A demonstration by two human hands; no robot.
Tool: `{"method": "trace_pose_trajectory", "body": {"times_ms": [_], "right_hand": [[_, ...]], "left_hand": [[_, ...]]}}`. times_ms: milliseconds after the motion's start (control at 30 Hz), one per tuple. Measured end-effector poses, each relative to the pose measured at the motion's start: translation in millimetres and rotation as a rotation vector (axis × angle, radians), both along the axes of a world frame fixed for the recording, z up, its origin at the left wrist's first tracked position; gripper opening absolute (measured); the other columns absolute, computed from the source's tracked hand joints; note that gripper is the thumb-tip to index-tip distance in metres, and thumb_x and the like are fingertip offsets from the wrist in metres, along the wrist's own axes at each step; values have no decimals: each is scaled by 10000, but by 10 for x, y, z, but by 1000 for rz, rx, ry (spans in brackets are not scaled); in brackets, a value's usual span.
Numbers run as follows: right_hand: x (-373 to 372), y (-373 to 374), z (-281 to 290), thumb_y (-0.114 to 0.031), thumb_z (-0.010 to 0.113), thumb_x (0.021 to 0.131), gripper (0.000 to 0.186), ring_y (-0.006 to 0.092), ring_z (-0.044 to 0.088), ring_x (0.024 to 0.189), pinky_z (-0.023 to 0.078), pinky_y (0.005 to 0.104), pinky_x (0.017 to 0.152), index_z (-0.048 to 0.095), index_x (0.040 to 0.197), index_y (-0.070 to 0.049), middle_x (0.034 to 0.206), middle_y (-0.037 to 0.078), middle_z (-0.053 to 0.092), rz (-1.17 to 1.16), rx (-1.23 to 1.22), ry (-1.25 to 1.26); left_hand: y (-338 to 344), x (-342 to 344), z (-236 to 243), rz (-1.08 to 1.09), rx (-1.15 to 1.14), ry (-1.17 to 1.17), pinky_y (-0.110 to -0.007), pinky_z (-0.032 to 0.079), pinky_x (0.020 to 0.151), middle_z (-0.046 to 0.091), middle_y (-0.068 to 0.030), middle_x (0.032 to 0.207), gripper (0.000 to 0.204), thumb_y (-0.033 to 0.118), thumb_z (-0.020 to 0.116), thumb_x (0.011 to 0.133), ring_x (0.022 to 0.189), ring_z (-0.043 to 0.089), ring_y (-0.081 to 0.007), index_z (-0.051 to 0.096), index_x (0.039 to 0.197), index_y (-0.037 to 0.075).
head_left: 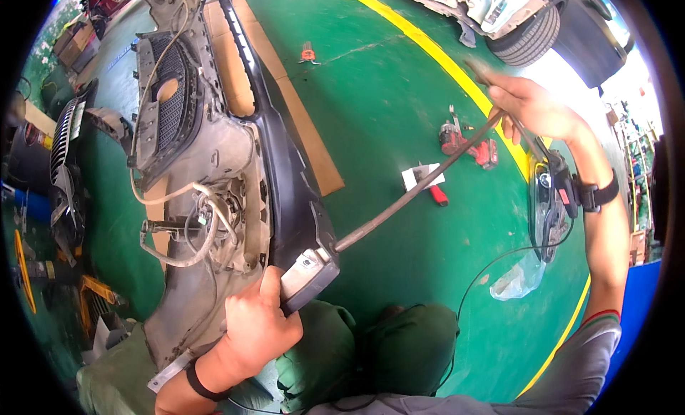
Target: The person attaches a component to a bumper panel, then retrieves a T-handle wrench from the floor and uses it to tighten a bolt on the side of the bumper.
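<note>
My left hand (260, 322) is closed round a grey and silver rectangular block (311, 276), held just above the near end of a car bumper (242, 155). Out of the block runs a thick grey-brown cable (414, 190), stretched up and to the right across the floor. Its far end reaches my raised right hand (531, 108), whose fingers are closed on it. The bumper lies with its inner side up. A pale wiring harness (207, 194) loops over it, and a dark mesh grille (171, 94) sits in its middle.
On the green floor lie a red cordless drill (467, 140), a red-handled tool (438, 195), an orange hex key set (307, 54) and a clear plastic bag (519, 276). A headlight (546, 208) is below my right forearm. Another grille (66, 133) stands left; a tyre (526, 38) is far right.
</note>
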State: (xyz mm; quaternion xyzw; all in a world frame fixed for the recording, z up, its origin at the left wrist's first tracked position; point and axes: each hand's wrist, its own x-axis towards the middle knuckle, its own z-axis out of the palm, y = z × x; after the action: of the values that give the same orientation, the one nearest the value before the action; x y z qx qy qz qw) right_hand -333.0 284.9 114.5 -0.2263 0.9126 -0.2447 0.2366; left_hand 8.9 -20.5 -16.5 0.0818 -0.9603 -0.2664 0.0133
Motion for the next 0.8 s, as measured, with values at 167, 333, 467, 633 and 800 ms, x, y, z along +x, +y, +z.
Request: {"method": "trace_pose_trajectory", "body": {"times_ms": [167,333,467,633,800], "right_hand": [[115,363,-271,-178,338,1152,513,192,739,718,597,288,592,256,1649,-77,1194,200,671,-65,-256,-81],[193,485,-259,-123,416,1086,560,264,762,860,628,319,685,307,1629,-46,1325,276,633,-55,-545,-82],[28,561,-2,-93,459,1013,635,246,760,958,631,281,750,297,1616,27,1409,310,591,-25,-688,-344],[-136,617,51,-23,654,935,700,270,634,1298,482,396,1128,412,1591,-39,1443,157,631,252,-542,-106],[-77,615,-119,-32,705,933,697,256,596,1349,445,378,1151,434,1575,-29,1438,156,635,283,-324,328]], "left_hand": [[12,-7,26,4,-19,0,-491,499,524,603,-154,677,367,25,649,654,576,619,-399,524,997,-8],[22,-34,41,12,1,0,-496,500,534,605,-158,685,342,26,643,662,579,617,-404,523,981,-6],[22,-40,23,31,-19,-53,-498,501,542,609,-167,691,318,26,639,666,588,620,-411,524,961,-3],[31,-41,-2,27,-2,11,-493,502,541,599,-171,664,316,36,652,662,587,621,-410,528,950,0],[16,-32,6,52,27,-14,-494,493,527,593,-157,650,329,42,663,654,570,615,-403,530,953,6]]}}
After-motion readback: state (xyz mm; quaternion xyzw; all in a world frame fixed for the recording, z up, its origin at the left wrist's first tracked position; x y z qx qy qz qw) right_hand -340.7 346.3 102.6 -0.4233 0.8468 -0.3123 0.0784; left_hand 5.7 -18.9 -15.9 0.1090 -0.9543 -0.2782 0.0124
